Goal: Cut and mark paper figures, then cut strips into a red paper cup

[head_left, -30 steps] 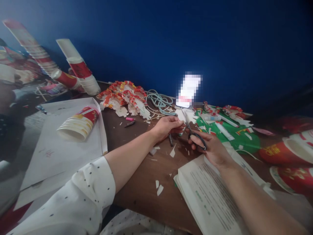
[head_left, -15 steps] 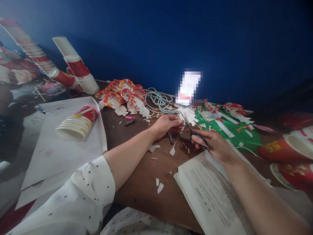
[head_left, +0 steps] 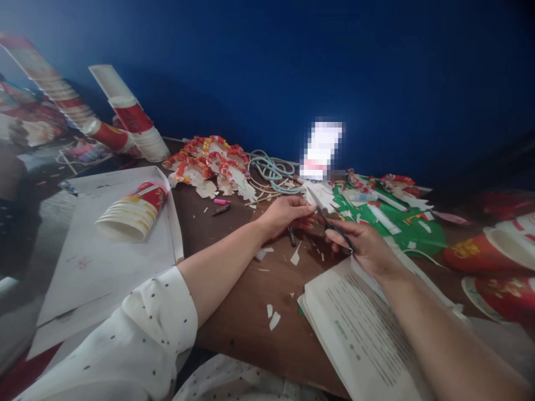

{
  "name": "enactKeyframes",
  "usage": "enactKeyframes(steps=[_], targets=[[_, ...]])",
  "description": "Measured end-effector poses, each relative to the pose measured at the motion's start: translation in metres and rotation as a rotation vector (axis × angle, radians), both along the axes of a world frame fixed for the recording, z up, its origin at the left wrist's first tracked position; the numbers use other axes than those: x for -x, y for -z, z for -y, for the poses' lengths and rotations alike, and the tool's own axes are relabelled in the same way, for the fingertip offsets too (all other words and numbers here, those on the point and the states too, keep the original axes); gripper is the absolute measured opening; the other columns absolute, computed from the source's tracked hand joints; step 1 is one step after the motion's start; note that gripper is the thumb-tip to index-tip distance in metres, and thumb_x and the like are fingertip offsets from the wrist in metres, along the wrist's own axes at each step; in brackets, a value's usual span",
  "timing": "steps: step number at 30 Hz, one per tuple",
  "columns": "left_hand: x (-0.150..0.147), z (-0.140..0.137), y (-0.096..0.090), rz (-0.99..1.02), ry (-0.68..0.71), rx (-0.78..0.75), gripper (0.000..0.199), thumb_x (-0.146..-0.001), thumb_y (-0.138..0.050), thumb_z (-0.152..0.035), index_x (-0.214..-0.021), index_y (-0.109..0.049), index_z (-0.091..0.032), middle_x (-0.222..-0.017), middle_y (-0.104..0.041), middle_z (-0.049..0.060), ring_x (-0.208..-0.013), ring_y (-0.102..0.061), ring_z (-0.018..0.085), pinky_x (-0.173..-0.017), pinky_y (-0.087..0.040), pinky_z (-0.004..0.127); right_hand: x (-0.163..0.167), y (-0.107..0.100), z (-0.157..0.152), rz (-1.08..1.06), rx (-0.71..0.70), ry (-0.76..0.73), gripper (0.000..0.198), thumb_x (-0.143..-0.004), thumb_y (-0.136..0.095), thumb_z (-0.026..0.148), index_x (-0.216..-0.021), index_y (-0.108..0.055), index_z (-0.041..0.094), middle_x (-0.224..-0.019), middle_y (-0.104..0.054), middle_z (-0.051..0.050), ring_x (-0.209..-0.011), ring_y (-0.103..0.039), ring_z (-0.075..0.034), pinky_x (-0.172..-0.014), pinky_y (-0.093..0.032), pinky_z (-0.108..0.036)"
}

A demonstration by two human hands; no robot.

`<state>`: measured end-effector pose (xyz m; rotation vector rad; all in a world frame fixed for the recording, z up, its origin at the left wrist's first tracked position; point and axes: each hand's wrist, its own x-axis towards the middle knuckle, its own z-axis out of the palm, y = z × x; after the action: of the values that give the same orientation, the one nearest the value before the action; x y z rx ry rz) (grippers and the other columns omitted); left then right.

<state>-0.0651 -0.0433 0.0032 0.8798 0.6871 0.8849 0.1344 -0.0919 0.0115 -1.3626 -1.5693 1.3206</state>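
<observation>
In my right hand (head_left: 359,245) is a pair of scissors (head_left: 333,228) with dark handles, my fingers wrapped around them. Their blades point up and left, past the fingertips of my left hand (head_left: 288,214). Thumb and fingers of that left hand are pinched together at the edge of a white paper cutout (head_left: 324,195) with a jagged outline. Part of the cutout lies behind the blades and fingers. Under the left hand a dark pen-like stick (head_left: 291,236) lies on the brown table (head_left: 234,312), among small white paper scraps (head_left: 274,321).
Red-and-white paper cutouts (head_left: 209,161) are heaped beside a coiled pale cable (head_left: 271,170). Nested paper cups (head_left: 134,214) lie on a white box lid (head_left: 79,278). A green sheet (head_left: 418,236), a printed booklet (head_left: 368,334) and red cups (head_left: 480,250) are on the right. A blurred phone-like screen (head_left: 321,150) glows behind.
The scissors have turned slightly in my right hand, their handles now nearer together. My left hand's fingers have shifted a little at the paper. Everything else stays in place.
</observation>
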Motion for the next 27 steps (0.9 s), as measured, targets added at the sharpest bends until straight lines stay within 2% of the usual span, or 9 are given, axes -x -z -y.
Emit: enactKeyframes(steps=[6,27], targets=[[-0.0003,0.0016,0.0000,0.022,-0.009,0.001,0.019,-0.074,-0.072,-0.019,-0.072,-0.055,-0.011,-0.065,-0.064,0.004,-0.060,-0.063,0.010,-0.067,-0.054,0.028,-0.0006,0.0012,0.0004,-0.013,0.014,0.008,0.044,-0.074,-0.072,0.044,-0.112,-0.071,0.020,-0.064,-0.059,0.000,-0.056,-0.050,-0.010,-0.049,-0.037,-0.023],[-0.0002,0.0035,-0.0039,0.012,-0.010,-0.003,0.020,-0.077,-0.070,-0.020,-0.073,-0.053,-0.010,-0.067,-0.061,0.001,-0.058,-0.061,0.008,-0.067,-0.054,0.028,-0.0038,-0.0013,-0.0008,-0.036,0.072,-0.029,0.042,-0.075,-0.072,0.042,-0.110,-0.071,0.021,-0.070,-0.057,0.000,-0.057,-0.048,-0.008,-0.050,-0.034,-0.023]])
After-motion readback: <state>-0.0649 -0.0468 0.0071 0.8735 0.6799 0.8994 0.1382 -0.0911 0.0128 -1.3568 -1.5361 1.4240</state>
